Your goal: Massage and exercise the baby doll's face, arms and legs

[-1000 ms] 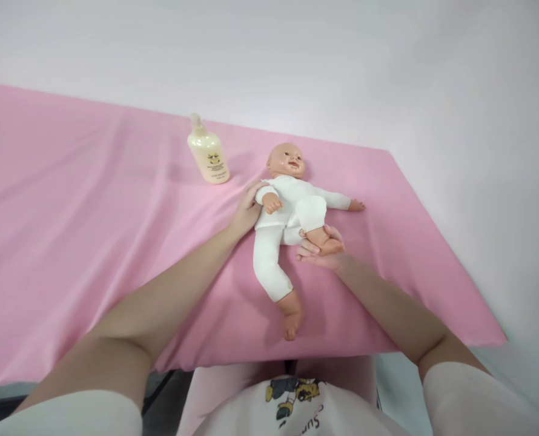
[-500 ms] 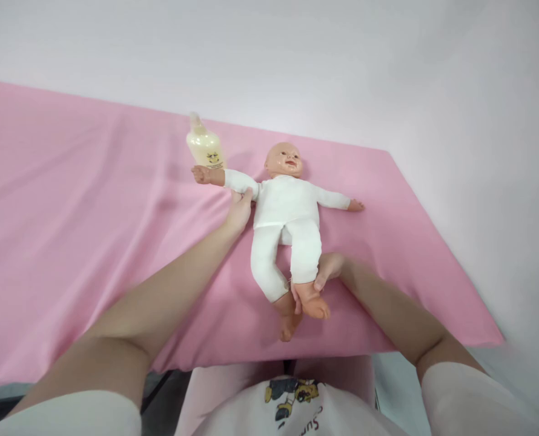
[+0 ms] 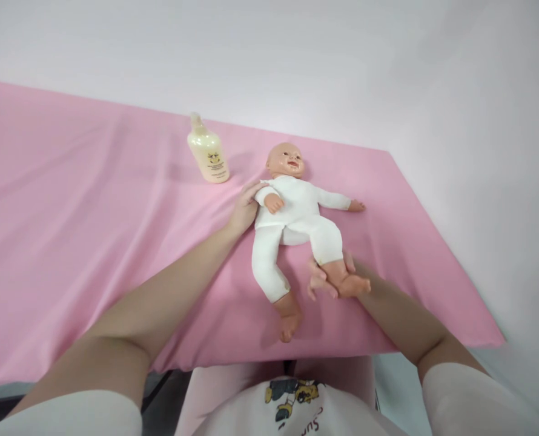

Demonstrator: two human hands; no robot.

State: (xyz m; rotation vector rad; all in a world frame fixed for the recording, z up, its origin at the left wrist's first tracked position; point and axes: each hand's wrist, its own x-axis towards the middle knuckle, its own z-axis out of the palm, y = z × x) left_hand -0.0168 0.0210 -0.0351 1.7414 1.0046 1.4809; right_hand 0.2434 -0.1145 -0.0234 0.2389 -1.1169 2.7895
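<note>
A baby doll in a white cloth suit lies on its back, its head away from me. My left hand is closed about the doll's upper arm at the left side, the fingers reaching up to its shoulder. That arm is bent, with the doll's hand over its chest. From below, my right hand wraps the doll's lower leg just above the foot; part of my palm is hidden behind it. This leg is bent and swung out to the right, while the other leg lies on the cloth.
A pump bottle of pale yellow liquid stands beyond my left hand. Pink cloth with soft folds covers the table, whose front edge is close to my body. A white wall rises behind and on the right.
The doll's left-side arm went from stretched outward to folded over its chest. My right hand moved the held leg up and to the right, away from the other leg.
</note>
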